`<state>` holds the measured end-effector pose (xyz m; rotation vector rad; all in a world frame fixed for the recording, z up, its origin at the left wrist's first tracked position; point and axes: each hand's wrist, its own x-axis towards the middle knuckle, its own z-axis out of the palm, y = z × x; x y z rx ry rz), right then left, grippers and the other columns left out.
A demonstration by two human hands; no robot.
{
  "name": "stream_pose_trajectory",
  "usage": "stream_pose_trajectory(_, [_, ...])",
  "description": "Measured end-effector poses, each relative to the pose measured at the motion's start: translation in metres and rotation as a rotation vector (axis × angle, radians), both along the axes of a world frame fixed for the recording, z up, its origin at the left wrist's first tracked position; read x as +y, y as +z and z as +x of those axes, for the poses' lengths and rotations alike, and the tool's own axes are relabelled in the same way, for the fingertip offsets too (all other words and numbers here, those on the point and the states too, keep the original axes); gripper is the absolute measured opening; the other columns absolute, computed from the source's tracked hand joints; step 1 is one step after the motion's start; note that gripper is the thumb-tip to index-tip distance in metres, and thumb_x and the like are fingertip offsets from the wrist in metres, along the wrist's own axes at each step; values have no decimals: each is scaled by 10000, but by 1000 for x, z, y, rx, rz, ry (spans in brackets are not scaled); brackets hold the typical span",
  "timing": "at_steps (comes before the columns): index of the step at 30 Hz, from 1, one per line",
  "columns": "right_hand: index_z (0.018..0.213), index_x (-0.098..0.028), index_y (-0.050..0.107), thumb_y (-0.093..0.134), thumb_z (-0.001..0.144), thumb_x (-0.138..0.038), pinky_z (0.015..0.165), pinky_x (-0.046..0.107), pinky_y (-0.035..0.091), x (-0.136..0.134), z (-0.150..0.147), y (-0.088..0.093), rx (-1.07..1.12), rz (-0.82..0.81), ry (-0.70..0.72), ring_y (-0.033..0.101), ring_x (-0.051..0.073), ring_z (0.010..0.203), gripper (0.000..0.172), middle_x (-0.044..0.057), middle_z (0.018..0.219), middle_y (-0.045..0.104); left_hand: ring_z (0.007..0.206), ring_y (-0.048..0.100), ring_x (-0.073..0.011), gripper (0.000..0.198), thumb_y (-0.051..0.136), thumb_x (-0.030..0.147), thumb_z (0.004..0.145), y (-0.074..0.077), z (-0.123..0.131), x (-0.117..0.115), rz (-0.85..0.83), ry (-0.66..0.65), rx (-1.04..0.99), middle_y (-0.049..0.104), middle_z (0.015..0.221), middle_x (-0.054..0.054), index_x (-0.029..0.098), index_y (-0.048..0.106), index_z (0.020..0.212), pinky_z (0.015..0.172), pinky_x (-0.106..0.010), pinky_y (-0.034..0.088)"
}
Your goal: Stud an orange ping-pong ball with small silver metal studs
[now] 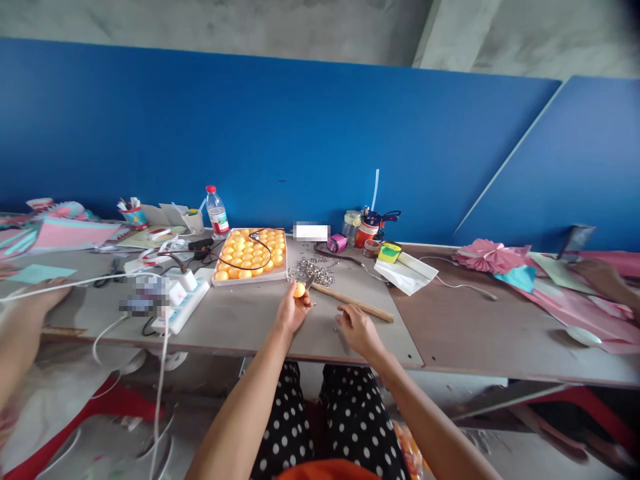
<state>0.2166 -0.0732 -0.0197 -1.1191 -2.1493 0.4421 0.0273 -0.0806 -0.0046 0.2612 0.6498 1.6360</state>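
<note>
My left hand [294, 308] is closed round an orange ping-pong ball [299, 290], held just above the table. A dark, flat metal piece [310, 282] shows right beside the ball; whether my fingers touch it I cannot tell. My right hand [359, 328] is low over the table, to the right, with its fingers bent together; anything between them is hidden. Between and beyond my hands lies a wooden stick [355, 303], slanting to the right. Behind it is a loose pile of small shiny metal pieces [320, 270]. A shallow box [250, 280] holds many similar orange balls.
A power strip [187, 303] with white plugs and cables lies left. Behind stand a bottle [217, 213], jars [351, 227] and a purple can [337, 243]. Folded pink paper [493, 257] lies right. Other people's arms [25, 333] reach in at both sides.
</note>
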Motion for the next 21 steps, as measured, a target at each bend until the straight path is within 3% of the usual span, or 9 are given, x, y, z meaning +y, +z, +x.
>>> stream_pose_trajectory(7, [955, -197, 605, 494, 825, -193, 774, 268, 399, -16, 1, 2, -223, 46, 60, 591, 161, 841, 171, 50, 929, 625, 428, 470, -73, 322, 617, 444, 757, 2, 0, -1, -9, 7, 5, 553, 558, 9, 138, 549, 830, 476, -212, 408])
stream_pose_trajectory(13, [794, -201, 624, 459, 838, -204, 761, 246, 362, -16, -3, 8, -256, -42, 63, 572, 153, 825, 170, 35, 857, 620, 429, 470, -74, 351, 616, 471, 752, 2, 0, -1, -4, 0, 30, 540, 557, 12, 136, 547, 832, 485, -222, 413])
stream_pose_trajectory(17, [737, -202, 612, 456, 804, -182, 761, 243, 372, -11, -2, 7, -190, -103, 65, 567, 152, 801, 171, 32, 821, 619, 431, 466, -71, 373, 617, 489, 746, 4, 2, -2, -13, 3, 43, 539, 564, 12, 136, 542, 836, 485, -218, 407])
stream_pose_trajectory(21, [709, -195, 592, 449, 762, -196, 727, 254, 406, 0, -6, 8, 33, -126, 60, 564, 168, 767, 152, 43, 782, 612, 437, 468, -76, 381, 623, 489, 741, 5, 4, -3, 1, 14, 69, 546, 581, 8, 136, 538, 857, 484, -222, 413])
